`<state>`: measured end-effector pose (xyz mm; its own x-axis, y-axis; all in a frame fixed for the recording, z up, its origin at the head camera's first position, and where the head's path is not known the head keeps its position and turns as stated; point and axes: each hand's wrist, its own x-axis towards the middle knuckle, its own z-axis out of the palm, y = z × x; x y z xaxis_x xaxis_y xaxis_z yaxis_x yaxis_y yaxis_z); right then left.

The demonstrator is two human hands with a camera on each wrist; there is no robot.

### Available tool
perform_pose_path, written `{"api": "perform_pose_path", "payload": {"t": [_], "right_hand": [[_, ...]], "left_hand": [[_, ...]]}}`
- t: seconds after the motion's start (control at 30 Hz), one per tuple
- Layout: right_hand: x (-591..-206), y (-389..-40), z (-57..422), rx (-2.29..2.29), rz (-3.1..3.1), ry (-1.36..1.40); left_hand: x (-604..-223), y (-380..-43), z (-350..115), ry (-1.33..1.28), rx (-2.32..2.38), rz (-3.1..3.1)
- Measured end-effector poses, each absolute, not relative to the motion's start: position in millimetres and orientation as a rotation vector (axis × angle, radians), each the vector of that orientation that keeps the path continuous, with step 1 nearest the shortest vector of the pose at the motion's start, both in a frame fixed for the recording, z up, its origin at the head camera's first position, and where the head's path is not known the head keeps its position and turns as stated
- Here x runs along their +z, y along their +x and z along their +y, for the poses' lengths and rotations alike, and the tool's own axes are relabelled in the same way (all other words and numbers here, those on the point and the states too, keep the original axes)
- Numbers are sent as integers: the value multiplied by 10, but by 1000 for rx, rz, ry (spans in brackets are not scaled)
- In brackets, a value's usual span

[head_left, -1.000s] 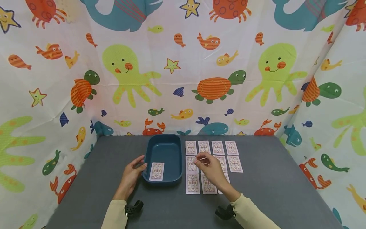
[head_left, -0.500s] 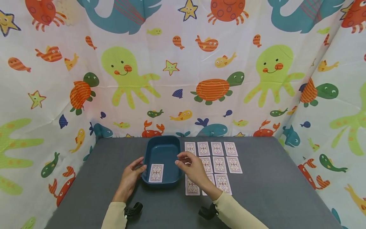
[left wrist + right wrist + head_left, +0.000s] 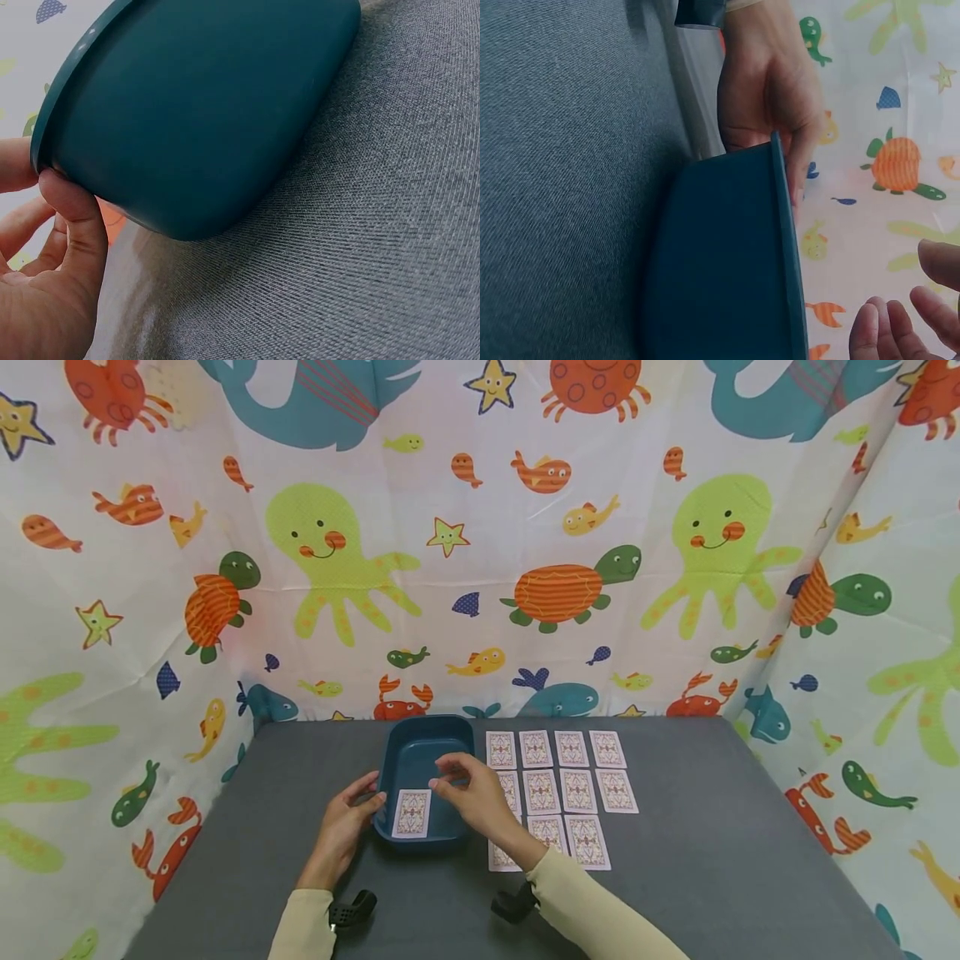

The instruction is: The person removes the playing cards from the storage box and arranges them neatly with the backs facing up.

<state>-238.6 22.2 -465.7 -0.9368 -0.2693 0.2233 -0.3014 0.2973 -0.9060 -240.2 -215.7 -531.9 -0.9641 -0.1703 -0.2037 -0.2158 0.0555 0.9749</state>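
A dark blue rectangular tray (image 3: 381, 814) stands on the table with one playing card (image 3: 411, 814), back up, near its front left corner. My left hand (image 3: 343, 822) holds the tray's left side. In the left wrist view, thumb and finger (image 3: 71, 199) pinch at the rim. My right hand (image 3: 480, 797) hovers over the tray's right half, thumb apart from the bent fingertips. Nothing shows between the fingers (image 3: 896, 330) in the right wrist view. Right of the tray, several back-up cards (image 3: 540, 792) lie in rows; my right hand and forearm partly cover the nearest-left ones.
The grey table (image 3: 690, 860) ends at a white curtain (image 3: 480, 493) printed with sea animals, which also hangs along the left and right sides. A dark band with a device (image 3: 352, 910) is on my left wrist, and another device (image 3: 514, 903) on my right.
My right hand has moved left from above the rows of cards to over the tray. The left hand has stayed at the tray's rim. The card inside the tray has not moved.
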Motion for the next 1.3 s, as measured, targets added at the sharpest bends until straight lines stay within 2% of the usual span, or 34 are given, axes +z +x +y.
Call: {"api": "perform_pose_path", "payload": {"t": [0.67, 1.3], "right_hand": [[-4851, -2656, -131, 1637, -2795, 518], [-5085, -2918, -308, 1169, -3072, 397]], "left_hand": [[-5313, -2398, -2157, -369, 2083, 2257], [-5329, -2411, -2162, -381, 2083, 2245]]}}
